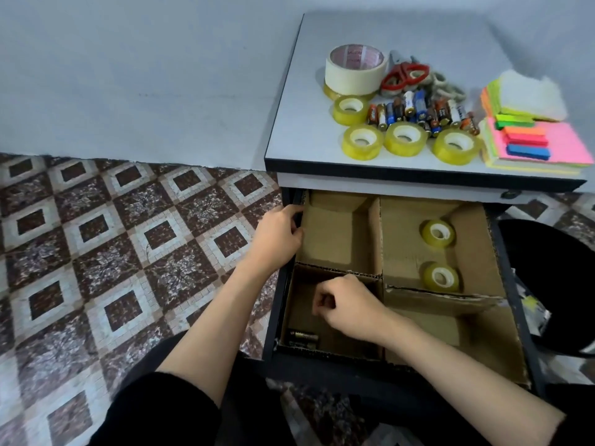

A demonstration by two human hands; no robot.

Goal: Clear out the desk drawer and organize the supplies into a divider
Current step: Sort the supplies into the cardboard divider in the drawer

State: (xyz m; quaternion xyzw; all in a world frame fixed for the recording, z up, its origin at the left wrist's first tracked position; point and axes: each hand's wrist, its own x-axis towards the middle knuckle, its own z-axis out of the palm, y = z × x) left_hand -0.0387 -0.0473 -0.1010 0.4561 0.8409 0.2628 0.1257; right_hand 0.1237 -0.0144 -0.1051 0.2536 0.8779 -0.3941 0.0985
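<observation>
The open drawer [512, 284] holds a cardboard divider [375, 233] with several compartments. Two small clear tape rolls [438, 234] lie in its far right compartment. Two batteries [302, 338] lie in the near left compartment. My left hand [280, 235] grips the drawer's left wall. Over the near left compartment my right hand [346, 305] is curled with the fingers closed; I cannot see anything in it. On the desk top [322, 152] lie a wide masking tape roll [355, 68], several small tape rolls [363, 141], a pile of batteries [421, 111], red scissors [404, 77] and sticky notes [537, 143].
The small desk stands against a pale wall [145, 75] on a patterned tile floor [112, 252]. A dark round object [553, 284] sits right of the drawer. My dark-clothed legs are below the drawer front.
</observation>
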